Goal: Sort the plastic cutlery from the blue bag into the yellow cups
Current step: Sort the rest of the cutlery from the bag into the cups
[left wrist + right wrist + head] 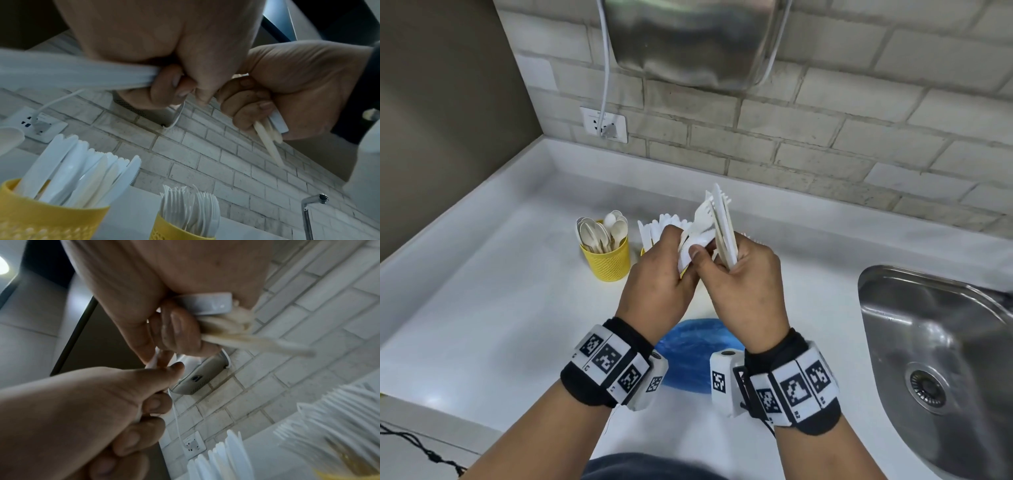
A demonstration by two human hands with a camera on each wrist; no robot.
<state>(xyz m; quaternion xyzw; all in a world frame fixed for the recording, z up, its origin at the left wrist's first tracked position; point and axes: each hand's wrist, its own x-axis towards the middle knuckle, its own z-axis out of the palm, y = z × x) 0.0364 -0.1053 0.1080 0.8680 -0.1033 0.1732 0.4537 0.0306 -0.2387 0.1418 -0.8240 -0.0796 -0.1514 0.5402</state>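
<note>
White table and pale brick wall lie behind my hands, raised together above it. My left hand [659, 274] curls round a fan of white plastic forks [697, 233]; my right hand [748, 277] grips an upright bundle of knives [724, 226], its thumb pinching the forks. Beyond stand perforated yellow cups: spoon cup [607, 262], knife cup [51, 217], fork cup [174, 230], all well filled. Below my wrists the crinkly blue bag [688, 353] lies flat, so I judge sorting nearly done.

head view looking down, wrist views upward, sharing brick wall [205, 154]
</note>
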